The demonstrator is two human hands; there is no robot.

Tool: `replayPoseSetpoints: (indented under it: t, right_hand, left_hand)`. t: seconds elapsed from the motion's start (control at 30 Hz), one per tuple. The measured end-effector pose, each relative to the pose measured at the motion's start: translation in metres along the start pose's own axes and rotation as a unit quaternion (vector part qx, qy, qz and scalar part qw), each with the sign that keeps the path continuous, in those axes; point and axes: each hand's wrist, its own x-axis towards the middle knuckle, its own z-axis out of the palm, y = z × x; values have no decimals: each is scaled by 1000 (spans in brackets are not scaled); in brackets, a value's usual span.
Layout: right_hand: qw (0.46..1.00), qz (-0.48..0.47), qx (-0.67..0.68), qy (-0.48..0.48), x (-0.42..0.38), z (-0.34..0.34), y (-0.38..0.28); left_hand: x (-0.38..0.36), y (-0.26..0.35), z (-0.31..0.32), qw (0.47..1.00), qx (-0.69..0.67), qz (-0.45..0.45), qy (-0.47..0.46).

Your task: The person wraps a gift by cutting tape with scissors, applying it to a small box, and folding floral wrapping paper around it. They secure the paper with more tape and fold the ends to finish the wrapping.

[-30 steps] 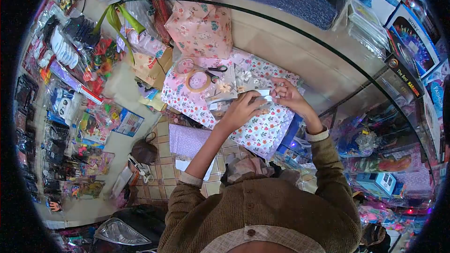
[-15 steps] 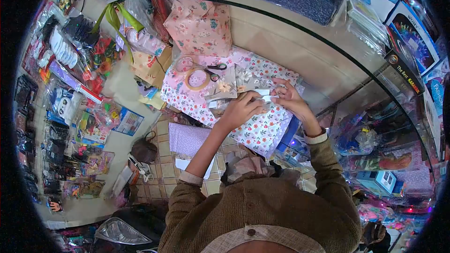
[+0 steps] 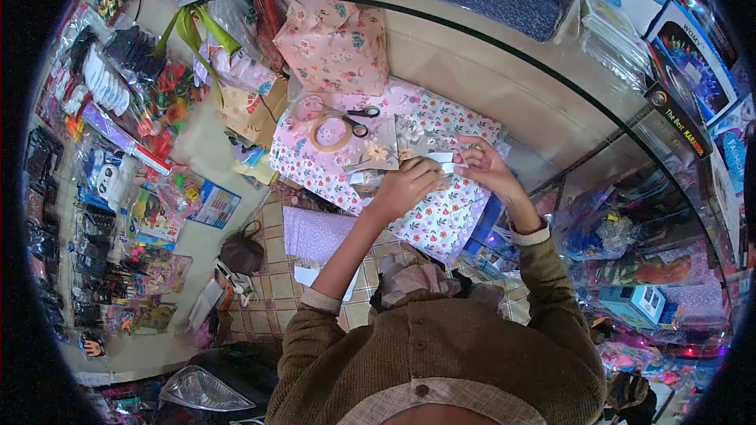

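Grey floral wrapping paper (image 3: 376,151) lies around a small item, with white strips of its underside (image 3: 442,158) folded up at the right end. My left hand (image 3: 409,186) rests on the near side of this package, fingers bent and pressed together on it. At the right end, my right hand (image 3: 484,169) pinches the folded paper edge between thumb and fingertips. The item inside is mostly hidden by the paper and my left hand. Just beyond the package lie scissors with black handles (image 3: 360,129) and a roll of tape (image 3: 316,135).
Floral sheets (image 3: 442,228) cover the work surface under the package. A clear tape roll (image 3: 308,107) and a pink floral gift bag (image 3: 335,47) stand behind. A curved glass edge (image 3: 543,59) runs along the far and right side. Packaged goods line the left shelves.
My left hand has shifted slightly, its fingers curled more over the package. My right fingers have dipped a little at the paper's end. The tools beyond have stayed put.
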Motion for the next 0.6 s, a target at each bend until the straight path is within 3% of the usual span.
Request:
replayPoseSetpoints:
  t: [0.13, 0.23, 0.33, 0.43, 0.6]
  right_hand:
    - [999, -22, 25, 6, -3, -1, -2]
    - [998, 17, 35, 46, -6, 5, -9]
    - [998, 8, -47, 29, -9, 10, -2]
    - [998, -55, -29, 31, -2, 14, 20]
    - [991, -93, -25, 96, 6, 25, 26]
  left_hand:
    - [2, 3, -2, 1000, -16, -11, -2]
    - [2, 3, -1, 1000, -12, -9, 6]
    - [1, 2, -1, 1000, 5, 5, 5]
    - [5, 3, -4, 999, 24, 19, 18]
    - [12, -6, 0, 998, -7, -52, 28]
